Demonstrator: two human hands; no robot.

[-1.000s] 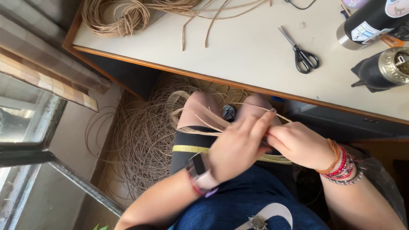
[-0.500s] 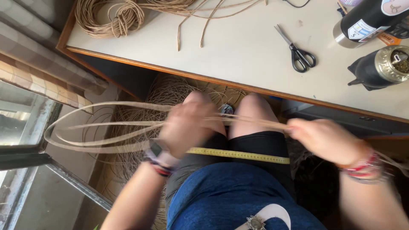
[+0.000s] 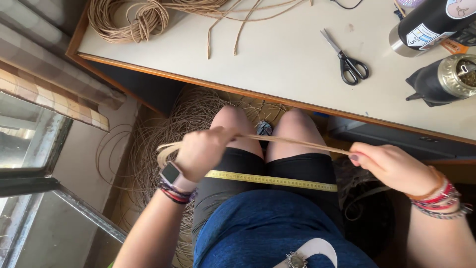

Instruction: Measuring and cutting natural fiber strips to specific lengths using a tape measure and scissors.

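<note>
— What takes up most of the view?

— A pale worktop [image 3: 277, 54] with a wooden edge runs across the top. Below it the person sits with bare knees under its edge, wearing black shorts and a blue top.

— And on the floor?

— A big loose heap of thin cane [image 3: 163, 134] lies under the worktop, to the left of the knees and behind them.

— What stands on the worktop?

— At the far left corner a coiled bundle of cane [image 3: 131, 20], with loose strands trailing beside it. At the right edge a dark bottle [image 3: 429, 25] lies on its side, and just below it stands a dark cup with a brass rim [image 3: 444, 79]. Black-handled scissors [image 3: 347, 59] lie closed between the coil and the bottle, well apart from both.

— What are the hands doing?

— The left hand [image 3: 203, 151] is clenched around flat cane strips [image 3: 292, 142] above the left thigh; the strips fold into a loop just left of that hand. The right hand [image 3: 391, 166] pinches the same strips at the other end, beside the right knee. The strips stretch straight between the two hands, above the thighs.

— Anything smaller?

— A yellow tape measure [image 3: 272, 179] lies across both thighs, just under the strips. The left wrist carries a watch and bands, the right wrist several bracelets.
</note>
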